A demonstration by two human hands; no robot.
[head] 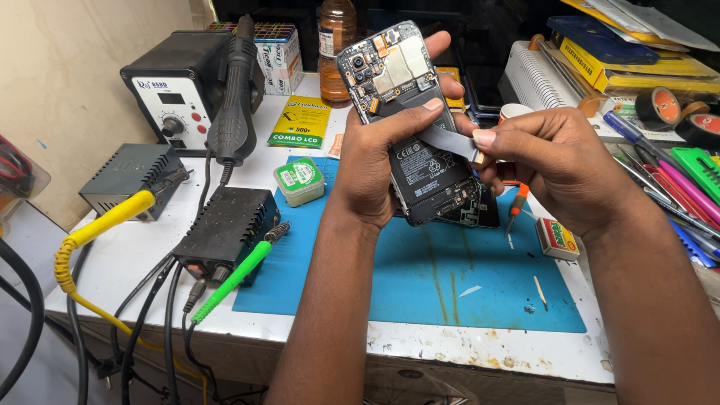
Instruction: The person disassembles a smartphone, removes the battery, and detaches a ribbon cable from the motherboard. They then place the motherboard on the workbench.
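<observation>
Nearest the camera, two bare forearms reach up over the white bench edge and a blue mat point(420, 285) dotted with small scraps. On the mat's right edge lies a small box point(556, 238).

The left hand point(371, 161) grasps an opened phone point(409, 120), back cover off, tilted upright above the mat; fingers wrap behind it and the thumb presses across the front just above the battery. The circuit board and camera modules show at the phone's top end.

The right hand point(551, 165) pinches a thin grey strip point(450, 141) between thumb and forefinger; the strip runs left across the phone to the left thumb. An orange-handled screwdriver point(516, 206) is tucked under the same hand, tip pointing down at the mat.

To the left sit a black box point(229, 225) with a green soldering iron point(232, 281), a grey box point(127, 176) with a yellow iron point(109, 221), and a green-lidded jar point(298, 180).

Farther back stand a hot-air station point(176, 90) with its black wand point(232, 97), and a brown bottle point(336, 45). Pens point(675, 187) and tape rolls point(660, 105) crowd the right side.
</observation>
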